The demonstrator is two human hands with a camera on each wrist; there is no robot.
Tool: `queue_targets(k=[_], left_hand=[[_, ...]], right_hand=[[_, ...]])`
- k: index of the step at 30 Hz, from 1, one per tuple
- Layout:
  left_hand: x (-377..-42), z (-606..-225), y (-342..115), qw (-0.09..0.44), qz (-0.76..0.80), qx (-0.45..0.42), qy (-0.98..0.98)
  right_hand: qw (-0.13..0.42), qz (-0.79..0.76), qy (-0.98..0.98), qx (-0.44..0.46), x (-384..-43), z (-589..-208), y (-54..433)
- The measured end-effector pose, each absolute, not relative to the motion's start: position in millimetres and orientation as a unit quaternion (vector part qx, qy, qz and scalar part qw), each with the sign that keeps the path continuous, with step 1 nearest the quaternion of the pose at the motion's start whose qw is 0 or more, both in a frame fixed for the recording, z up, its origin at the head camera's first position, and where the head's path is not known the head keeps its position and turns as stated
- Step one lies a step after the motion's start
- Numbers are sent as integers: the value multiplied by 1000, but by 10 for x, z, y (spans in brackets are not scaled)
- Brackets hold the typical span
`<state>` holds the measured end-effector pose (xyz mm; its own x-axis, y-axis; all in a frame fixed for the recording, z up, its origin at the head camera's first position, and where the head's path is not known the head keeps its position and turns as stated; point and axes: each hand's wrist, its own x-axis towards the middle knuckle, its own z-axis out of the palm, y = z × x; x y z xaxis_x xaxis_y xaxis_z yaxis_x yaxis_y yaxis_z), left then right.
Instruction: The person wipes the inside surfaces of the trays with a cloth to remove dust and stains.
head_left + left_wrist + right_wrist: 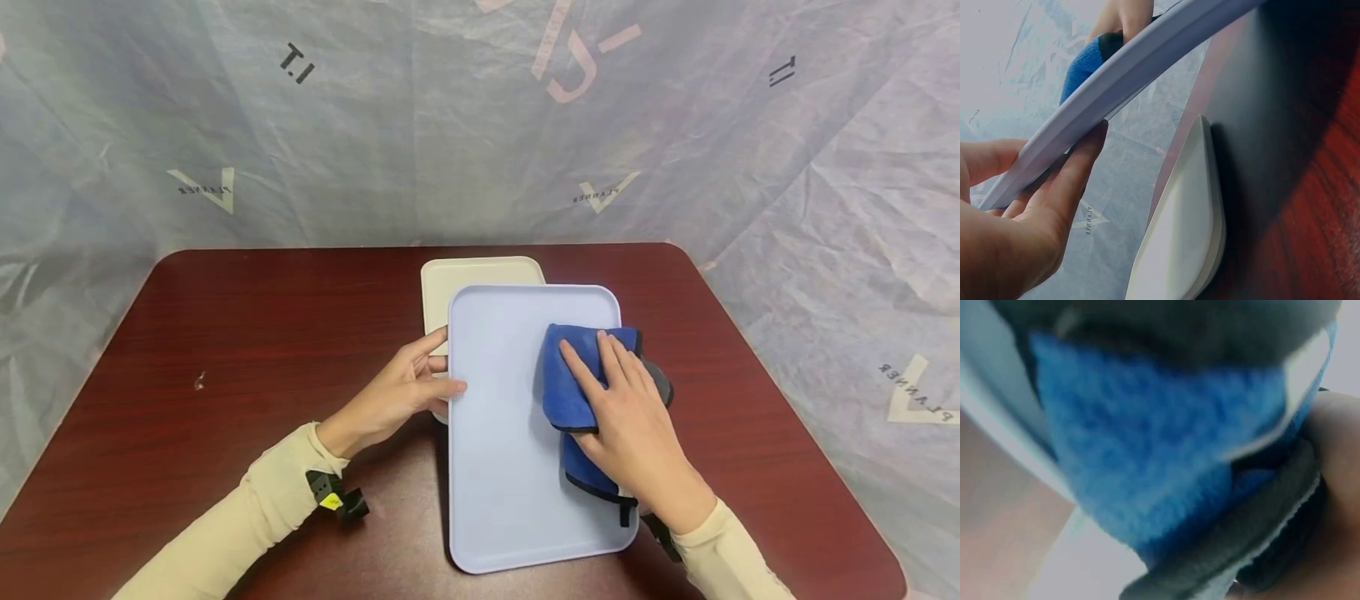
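A pale blue rectangular tray point(502, 467) is raised off the table and tilted, its inner face toward the head camera. My left hand point(393, 387) grips its left edge, thumb on the inner face and fingers behind, as the left wrist view also shows. My right hand point(633, 425) holds a folded blue cloth point(566, 383) with dark edging against the tray's right side. Its fingers stretch over the cloth while the thumb tucks beneath the upper fold. Up close in the right wrist view, the cloth point(1147, 437) looks fluffy, with a grey underside.
Behind the blue tray, a cream tray point(480, 271) lies on the table, partly hidden; the left wrist view shows its corner point(1179, 231) below the raised tray. The dark red wooden table point(225, 333) has rounded corners. Grey printed sheeting point(360, 142) hangs behind and beside it.
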<state>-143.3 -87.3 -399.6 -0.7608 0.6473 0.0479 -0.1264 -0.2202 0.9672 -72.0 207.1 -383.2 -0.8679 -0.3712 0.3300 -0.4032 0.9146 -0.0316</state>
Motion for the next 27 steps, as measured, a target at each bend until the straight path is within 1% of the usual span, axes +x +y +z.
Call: queue_targets(k=[7,11,21,27], left_hand=[[-1427,-3991,-868,262,749,232,563],[-1423,-3984,-867,264,750,232,560],[-1431,-3983,-893,268,750,243,554],[-1450,-3979,-881,269,752,256,545]], right_hand=[[154,61,-962,217,-635,-3892,2041],[148,72,-959,230,-650,-3874,1966],[144,57,-941,301,-782,-3742,1558],[143,39,-933,329,-797,-3701,1357]])
